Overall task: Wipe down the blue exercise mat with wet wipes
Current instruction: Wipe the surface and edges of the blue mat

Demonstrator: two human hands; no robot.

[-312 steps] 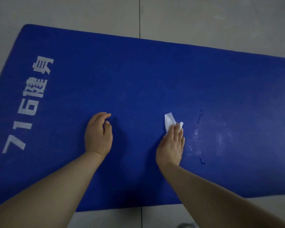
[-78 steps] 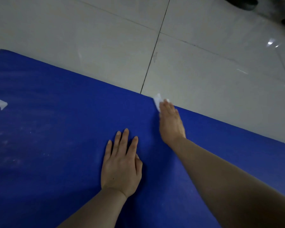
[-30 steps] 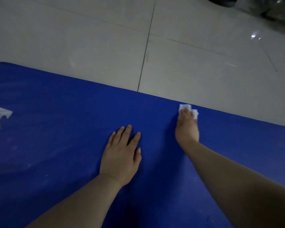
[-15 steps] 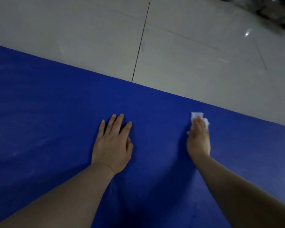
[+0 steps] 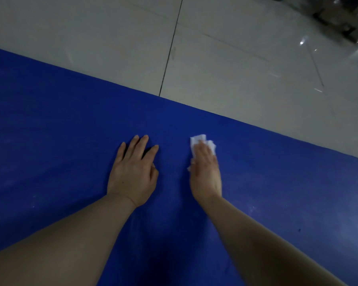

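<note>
Both forearms are showing bare from the lower frame edge to the wrists; no sleeve is appearing on either. The left hand and right hand are showing ungloved, and neither is wearing a ring, watch or band.

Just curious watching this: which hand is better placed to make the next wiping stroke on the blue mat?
The right hand. It already presses the white wet wipe flat on the blue exercise mat, near its far edge. The left hand lies flat on the mat with nothing under it, probably bracing.
</note>
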